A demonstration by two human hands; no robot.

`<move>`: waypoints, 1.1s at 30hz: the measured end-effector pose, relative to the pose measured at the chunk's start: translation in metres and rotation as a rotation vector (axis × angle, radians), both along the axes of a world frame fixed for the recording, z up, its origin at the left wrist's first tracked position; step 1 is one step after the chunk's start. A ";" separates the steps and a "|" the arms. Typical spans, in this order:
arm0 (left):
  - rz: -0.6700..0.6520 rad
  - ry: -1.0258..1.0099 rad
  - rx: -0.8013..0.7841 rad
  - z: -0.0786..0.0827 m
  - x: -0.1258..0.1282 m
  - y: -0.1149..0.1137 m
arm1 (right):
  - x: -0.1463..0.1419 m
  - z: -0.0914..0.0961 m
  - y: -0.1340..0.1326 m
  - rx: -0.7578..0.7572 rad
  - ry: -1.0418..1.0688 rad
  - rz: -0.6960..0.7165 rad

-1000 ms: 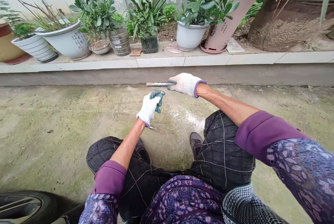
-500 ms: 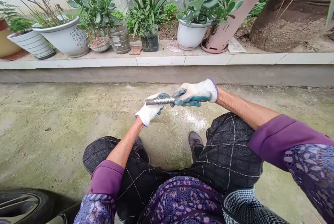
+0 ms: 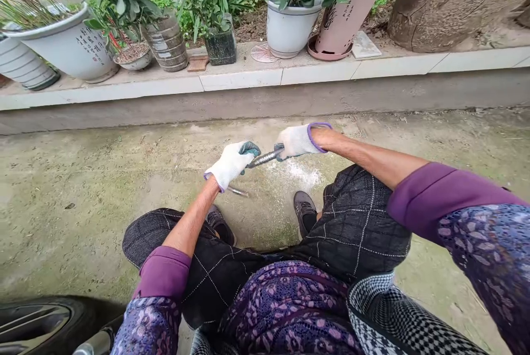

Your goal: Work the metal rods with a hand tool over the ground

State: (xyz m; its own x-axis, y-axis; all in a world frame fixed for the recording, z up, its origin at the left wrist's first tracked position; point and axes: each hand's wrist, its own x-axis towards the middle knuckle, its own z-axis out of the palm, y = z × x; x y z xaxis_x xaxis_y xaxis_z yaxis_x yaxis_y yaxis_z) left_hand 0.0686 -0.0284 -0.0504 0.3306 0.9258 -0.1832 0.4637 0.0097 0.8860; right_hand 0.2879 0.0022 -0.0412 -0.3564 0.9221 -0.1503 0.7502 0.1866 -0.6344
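I sit low over a concrete floor, both hands in white gloves with green palms. My right hand [image 3: 296, 141] is closed round one end of a short silvery metal rod [image 3: 265, 157], which slants down to the left. My left hand [image 3: 232, 162] is curled with its fingertips at the rod's lower tip; a thin metal piece [image 3: 238, 191] sticks out below this hand, and I cannot make out whether the hand holds it. Both hands hover above a patch of white powder [image 3: 304, 174] on the floor, in front of my shoes.
A raised tiled ledge [image 3: 248, 79] runs across the back with several potted plants, among them a white pot [image 3: 290, 32] and a pink pot [image 3: 343, 18]. A black tyre [image 3: 45, 324] lies at the bottom left. Bare concrete spreads left and right.
My right hand brought the rod down from in front of the ledge towards my left hand, and the rod tilted from level to slanting. The camera has dipped lower.
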 end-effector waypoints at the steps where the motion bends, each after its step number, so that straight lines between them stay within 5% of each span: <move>1: 0.016 -0.028 -0.012 0.000 0.002 -0.001 | -0.002 0.004 0.005 0.000 -0.060 0.008; 7: 0.141 -0.277 -0.077 0.010 0.005 -0.001 | -0.017 0.043 0.023 0.116 -0.292 0.037; 10: 0.174 -0.365 -0.077 0.016 -0.001 -0.001 | -0.030 0.055 0.019 0.120 -0.159 -0.014; 13: 0.215 -0.443 -0.033 0.017 -0.008 0.002 | -0.041 0.061 0.009 -0.048 0.114 -0.067; 21: 0.355 -0.568 0.076 0.026 -0.021 0.011 | -0.061 0.056 -0.009 -0.344 0.680 -0.158; 26: 0.362 -0.544 -0.005 0.035 -0.014 0.010 | -0.084 0.044 -0.017 -0.180 0.500 -0.138; 29: 0.398 -0.478 -0.074 0.039 -0.012 0.016 | -0.089 0.040 -0.020 -0.074 0.328 0.024; 33: 0.321 -0.423 -0.089 0.056 -0.023 0.025 | -0.079 0.040 -0.002 -0.077 0.475 0.015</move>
